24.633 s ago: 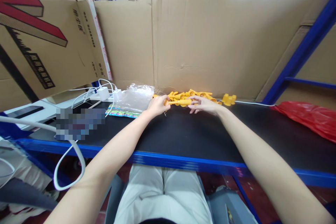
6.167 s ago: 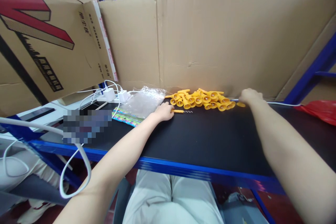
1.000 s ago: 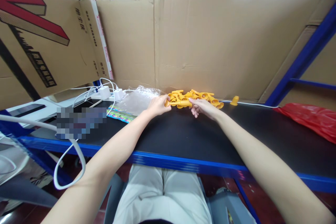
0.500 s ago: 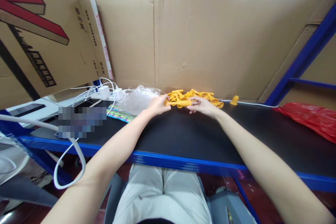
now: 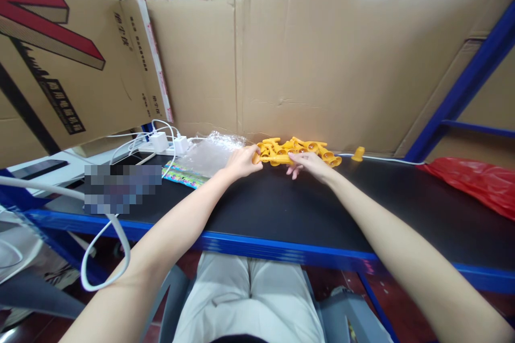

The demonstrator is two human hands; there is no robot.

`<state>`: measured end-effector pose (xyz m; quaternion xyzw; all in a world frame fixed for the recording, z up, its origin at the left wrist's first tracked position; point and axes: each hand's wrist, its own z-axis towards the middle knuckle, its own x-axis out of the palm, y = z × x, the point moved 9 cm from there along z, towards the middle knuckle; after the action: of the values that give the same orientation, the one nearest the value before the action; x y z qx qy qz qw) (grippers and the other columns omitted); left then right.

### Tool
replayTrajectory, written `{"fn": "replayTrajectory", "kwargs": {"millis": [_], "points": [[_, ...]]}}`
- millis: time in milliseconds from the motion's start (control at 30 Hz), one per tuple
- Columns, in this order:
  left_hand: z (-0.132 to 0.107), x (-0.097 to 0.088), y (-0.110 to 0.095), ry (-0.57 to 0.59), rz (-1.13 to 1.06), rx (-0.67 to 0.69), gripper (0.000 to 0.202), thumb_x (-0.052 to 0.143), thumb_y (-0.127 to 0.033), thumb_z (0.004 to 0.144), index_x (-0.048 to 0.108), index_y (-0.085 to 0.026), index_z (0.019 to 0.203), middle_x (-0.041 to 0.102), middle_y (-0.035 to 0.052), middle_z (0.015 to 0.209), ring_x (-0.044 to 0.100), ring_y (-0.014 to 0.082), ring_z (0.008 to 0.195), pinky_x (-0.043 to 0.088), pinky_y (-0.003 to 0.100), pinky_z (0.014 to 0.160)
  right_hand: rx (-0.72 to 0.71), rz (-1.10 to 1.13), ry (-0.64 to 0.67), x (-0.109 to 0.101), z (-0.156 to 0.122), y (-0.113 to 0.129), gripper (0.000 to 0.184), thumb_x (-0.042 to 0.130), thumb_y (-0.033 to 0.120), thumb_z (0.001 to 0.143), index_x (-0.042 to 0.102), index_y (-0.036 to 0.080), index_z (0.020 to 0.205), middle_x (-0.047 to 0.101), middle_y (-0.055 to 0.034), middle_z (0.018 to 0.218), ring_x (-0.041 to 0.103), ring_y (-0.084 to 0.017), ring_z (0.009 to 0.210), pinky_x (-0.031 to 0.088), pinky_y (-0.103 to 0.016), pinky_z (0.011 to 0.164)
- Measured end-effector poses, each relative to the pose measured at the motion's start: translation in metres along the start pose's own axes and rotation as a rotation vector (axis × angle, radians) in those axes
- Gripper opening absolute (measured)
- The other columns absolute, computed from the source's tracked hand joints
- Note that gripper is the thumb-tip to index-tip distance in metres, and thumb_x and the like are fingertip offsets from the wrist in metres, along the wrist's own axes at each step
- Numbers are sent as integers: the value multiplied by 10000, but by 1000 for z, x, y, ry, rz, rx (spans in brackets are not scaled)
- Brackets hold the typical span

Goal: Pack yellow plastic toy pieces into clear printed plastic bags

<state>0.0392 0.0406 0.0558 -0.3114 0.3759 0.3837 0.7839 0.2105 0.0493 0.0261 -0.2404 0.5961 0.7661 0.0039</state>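
A heap of small yellow plastic parts (image 5: 306,148) lies on the black shelf top (image 5: 281,203) against the cardboard back wall. My left hand (image 5: 241,161) is closed round one end of a yellow part (image 5: 278,159) held level in front of the heap. My right hand (image 5: 309,163) pinches the other end of that same part with thumb and forefinger, the other fingers loosely spread. One lone yellow part (image 5: 358,154) sits to the right of the heap.
A clear plastic bag (image 5: 209,151) over a colourful card lies left of the heap, with white chargers and cables (image 5: 161,142) behind it. A red plastic bag (image 5: 475,182) lies at the right. A large printed carton (image 5: 60,59) overhangs the left. A blue shelf edge (image 5: 281,249) runs along the front.
Both hands stay on the yellow part in front of the heap. My right hand's fingers have shifted slightly along it over the last second.
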Motion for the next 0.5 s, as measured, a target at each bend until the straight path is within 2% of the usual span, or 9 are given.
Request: {"fn": "replayTrajectory", "kwargs": {"millis": [133,267,400,500], "points": [[-1,0,-1,20,-12,-23,368,560,-320,683,554,-211,1035,627,29,826,564,160,720,394,251,634,94,30,-31,1,4,-14,539,480,641,736,577,122,627,614,-84,499,532,-109,367,416,-218,392],[0,0,-2,11,-16,-13,368,560,-320,683,558,-213,1036,626,32,834,571,167,724,399,256,631,150,2,-27,2,6,-23,585,390,679,758,545,145,576,570,-68,425,505,-101,331,357,-196,332],[1,1,-1,11,-23,-7,373,564,-330,679,563,-213,1032,626,33,846,575,171,733,404,260,633,188,-12,-3,1,6,-26,626,335,693,769,559,130,616,578,-76,457,516,-103,347,355,-195,326],[1,1,0,16,-16,-17,371,558,-329,682,559,-215,1036,628,32,848,576,172,739,404,261,641,216,21,54,3,2,-25,596,360,664,784,585,112,762,645,-99,618,556,-106,408,396,-197,354]]}}
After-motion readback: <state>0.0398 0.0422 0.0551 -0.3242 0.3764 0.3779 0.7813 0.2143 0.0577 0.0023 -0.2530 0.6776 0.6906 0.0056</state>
